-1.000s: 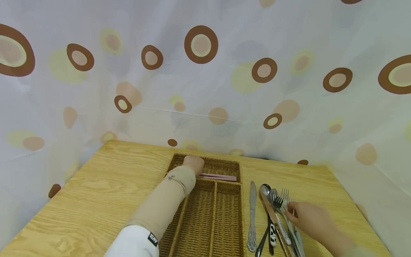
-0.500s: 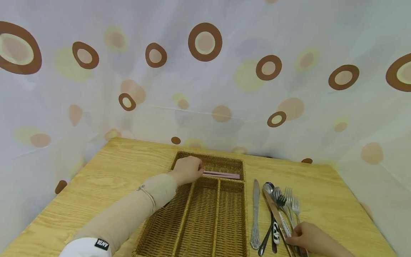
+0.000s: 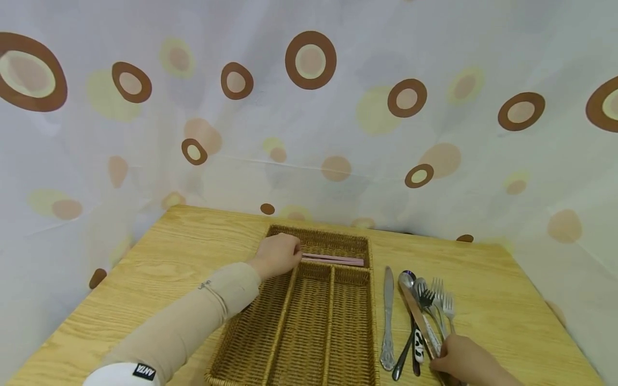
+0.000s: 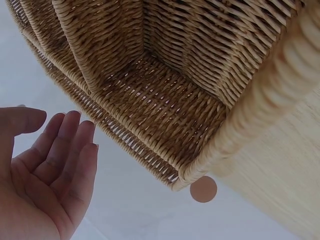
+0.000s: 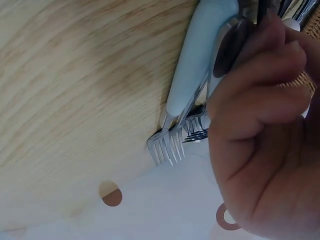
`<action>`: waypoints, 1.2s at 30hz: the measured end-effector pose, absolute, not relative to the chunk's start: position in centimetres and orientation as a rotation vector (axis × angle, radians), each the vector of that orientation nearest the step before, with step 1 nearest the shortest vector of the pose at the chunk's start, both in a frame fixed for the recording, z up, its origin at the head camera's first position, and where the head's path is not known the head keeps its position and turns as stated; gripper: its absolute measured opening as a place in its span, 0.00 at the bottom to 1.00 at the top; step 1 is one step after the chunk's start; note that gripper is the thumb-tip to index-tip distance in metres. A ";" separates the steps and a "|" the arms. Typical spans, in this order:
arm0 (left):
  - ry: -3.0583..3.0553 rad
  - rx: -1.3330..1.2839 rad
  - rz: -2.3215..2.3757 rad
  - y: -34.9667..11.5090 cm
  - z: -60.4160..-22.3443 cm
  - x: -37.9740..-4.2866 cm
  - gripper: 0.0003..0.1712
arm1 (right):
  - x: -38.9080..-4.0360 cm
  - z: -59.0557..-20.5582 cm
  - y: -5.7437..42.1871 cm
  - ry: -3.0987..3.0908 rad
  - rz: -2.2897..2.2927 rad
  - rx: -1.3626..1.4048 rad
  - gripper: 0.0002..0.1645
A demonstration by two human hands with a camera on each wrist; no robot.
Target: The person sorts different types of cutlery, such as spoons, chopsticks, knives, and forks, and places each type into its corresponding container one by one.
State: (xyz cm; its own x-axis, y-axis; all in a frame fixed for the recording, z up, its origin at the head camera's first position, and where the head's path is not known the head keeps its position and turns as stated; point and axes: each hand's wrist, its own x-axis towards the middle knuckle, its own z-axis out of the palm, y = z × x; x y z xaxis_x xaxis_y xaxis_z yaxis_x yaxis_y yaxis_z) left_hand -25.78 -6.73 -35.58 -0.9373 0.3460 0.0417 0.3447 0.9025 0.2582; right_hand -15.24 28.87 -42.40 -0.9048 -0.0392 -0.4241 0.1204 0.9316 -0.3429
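Observation:
My left hand point(image 3: 276, 255) hovers over the upper left of the wicker cutlery tray point(image 3: 332, 321). In the left wrist view its fingers bend loosely and hold nothing. Pink chopsticks point(image 3: 333, 260) lie in the tray's back compartment, partly behind that hand. My right hand point(image 3: 465, 359) is low on the cutlery pile with curled fingers. In the right wrist view the fingertips touch handles beside a fork with a light blue handle point(image 5: 192, 65); whether they pinch one is hidden. The pile has several forks point(image 3: 438, 289), spoons point(image 3: 406, 279) and a copper-coloured knife point(image 3: 416, 311).
A silver table knife point(image 3: 388, 316) lies alone between tray and pile. The tray's three long front compartments show bare wicker. The wooden table point(image 3: 193, 252) ends at a dotted cloth point(image 3: 338, 134) hanging behind it.
My right hand has slid from beside the fork heads down to the handles, uncovering the rightmost fork. My left hand has drawn slightly back and left from the chopsticks, and the view has shifted slightly.

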 end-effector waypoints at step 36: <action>3.001 0.437 0.640 -7.2 -34.9 -25.8 0.22 | -15.5 -40.3 29.0 1.793 -1.485 -0.298 0.13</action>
